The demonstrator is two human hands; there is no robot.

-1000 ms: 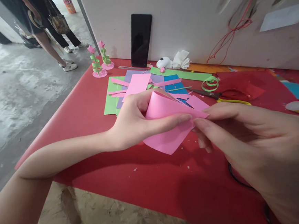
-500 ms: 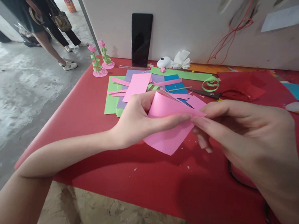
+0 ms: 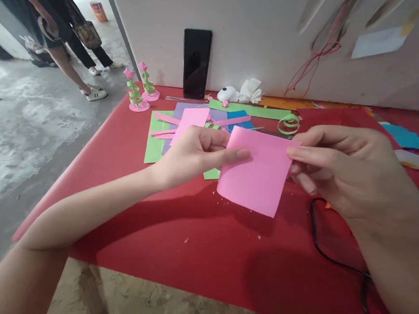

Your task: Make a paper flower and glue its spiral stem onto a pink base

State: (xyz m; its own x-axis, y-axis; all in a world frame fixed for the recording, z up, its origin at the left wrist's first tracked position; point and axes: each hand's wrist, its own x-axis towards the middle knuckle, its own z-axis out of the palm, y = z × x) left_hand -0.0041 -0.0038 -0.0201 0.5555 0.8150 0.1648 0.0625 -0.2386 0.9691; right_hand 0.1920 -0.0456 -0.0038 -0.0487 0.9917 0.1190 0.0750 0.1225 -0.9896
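A piece of pink paper (image 3: 256, 177) is held up above the red table, its broad face toward me and its left side curving. My left hand (image 3: 199, 151) grips it at the left edge, thumb lying across the front and fingers behind. At the upper right corner, my right hand (image 3: 342, 167) pinches the paper between thumb and fingers. Behind my hands lies a pile of coloured sheets, with a pink sheet (image 3: 191, 121), a purple sheet (image 3: 179, 110) and a green sheet (image 3: 152, 147), and pink strips on top.
Two paper flowers (image 3: 136, 95) stand at the table's far left. A black phone (image 3: 195, 64) leans on the wall beside a white rounded object (image 3: 228, 93) and crumpled tissue (image 3: 251, 91). A green coil (image 3: 289, 123) lies behind my right hand; a black cord (image 3: 318, 248) runs below it. People (image 3: 59, 38) stand at left.
The pink paper has turned from a folded, tilted pose to a flatter, more square-on one. My right hand has moved slightly right and up, while the view has shifted a little.
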